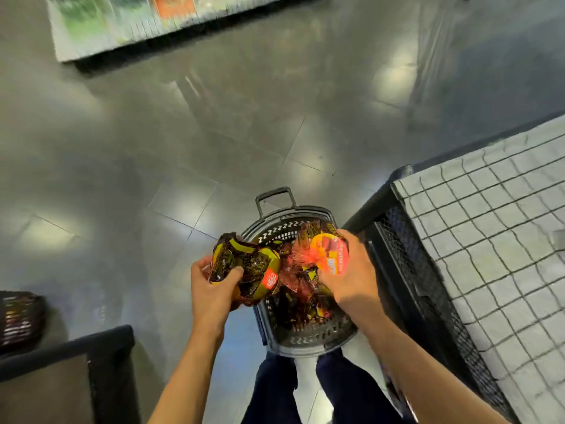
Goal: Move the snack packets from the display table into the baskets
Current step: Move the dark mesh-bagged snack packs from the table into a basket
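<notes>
**Two packets over the basket: mind that rim**

The left hand (211, 289) curls round a crinkly black-and-yellow foil packet (244, 261), and the right hand (351, 280) grips a glossy red-orange packet with a round label (330, 255). Both are above the heaped dark grey perforated plastic basket (305, 347). The film looks slick, and the left one, over the rim, could spill to the floor.

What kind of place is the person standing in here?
Most likely a shop or supermarket. A dark grey plastic shopping basket with a pull handle stands on the tiled floor, holding shiny snack packets; beside it is a black wire-mesh display table; blurred stocked shelves line the far side.
</notes>
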